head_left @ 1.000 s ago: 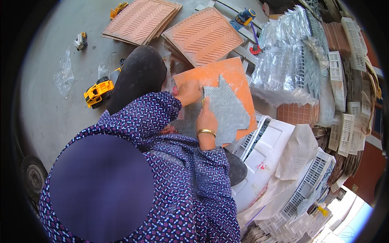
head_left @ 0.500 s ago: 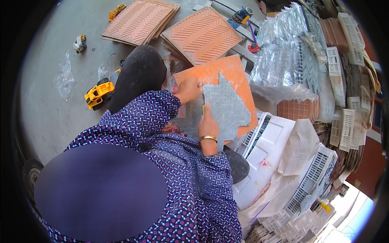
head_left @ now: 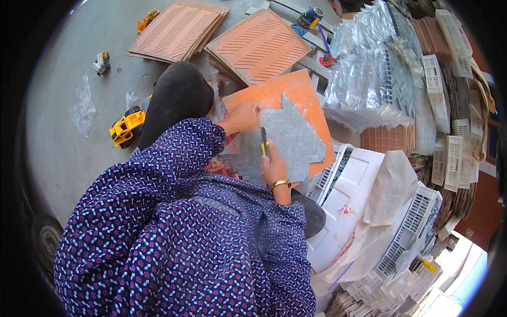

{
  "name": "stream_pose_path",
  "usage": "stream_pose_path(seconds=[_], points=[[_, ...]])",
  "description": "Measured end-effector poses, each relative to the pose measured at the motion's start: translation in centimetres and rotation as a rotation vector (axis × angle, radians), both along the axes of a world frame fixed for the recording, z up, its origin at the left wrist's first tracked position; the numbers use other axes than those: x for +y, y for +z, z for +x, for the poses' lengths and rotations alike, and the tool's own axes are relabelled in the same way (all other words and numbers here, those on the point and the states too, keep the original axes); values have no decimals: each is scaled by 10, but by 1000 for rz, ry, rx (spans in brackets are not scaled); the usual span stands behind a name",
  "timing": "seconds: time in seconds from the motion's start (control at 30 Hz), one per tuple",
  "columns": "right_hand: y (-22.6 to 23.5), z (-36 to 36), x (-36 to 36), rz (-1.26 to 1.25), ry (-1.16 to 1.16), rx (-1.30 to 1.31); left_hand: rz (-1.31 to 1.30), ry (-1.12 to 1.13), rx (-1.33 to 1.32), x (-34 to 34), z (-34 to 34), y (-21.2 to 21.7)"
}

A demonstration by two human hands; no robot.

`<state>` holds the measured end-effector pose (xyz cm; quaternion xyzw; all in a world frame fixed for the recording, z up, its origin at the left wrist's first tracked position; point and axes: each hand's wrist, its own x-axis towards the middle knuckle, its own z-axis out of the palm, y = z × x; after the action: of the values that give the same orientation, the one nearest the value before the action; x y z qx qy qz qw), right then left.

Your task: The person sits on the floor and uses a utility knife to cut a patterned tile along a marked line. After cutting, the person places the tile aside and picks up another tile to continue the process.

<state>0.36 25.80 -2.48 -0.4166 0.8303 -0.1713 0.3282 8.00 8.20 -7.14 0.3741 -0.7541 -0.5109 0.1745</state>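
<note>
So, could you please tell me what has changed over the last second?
The right hand with the knife has drawn back along the grey mesh toward the body. The left hand still presses the mesh on the orange tile; both lie as before.

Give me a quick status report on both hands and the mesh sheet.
Left hand flat on grey mesh sheet, pinning it to orange tile. Right hand grips yellow-black utility knife, blade on mesh. Nothing in the way.
</note>
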Motion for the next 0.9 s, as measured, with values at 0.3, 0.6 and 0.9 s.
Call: stream_pose_path(seconds=[0.3, 0.6, 0.9], points=[[14, -33, -16, 98, -209, -775, -13, -286, -130, 2, 6, 9], [23, -53, -26, 205, -157, -869, 0, -333, -85, -2, 10, 12], [9, 9, -13, 32, -274, -452, -40, -272, -71, 0, 9, 10]])
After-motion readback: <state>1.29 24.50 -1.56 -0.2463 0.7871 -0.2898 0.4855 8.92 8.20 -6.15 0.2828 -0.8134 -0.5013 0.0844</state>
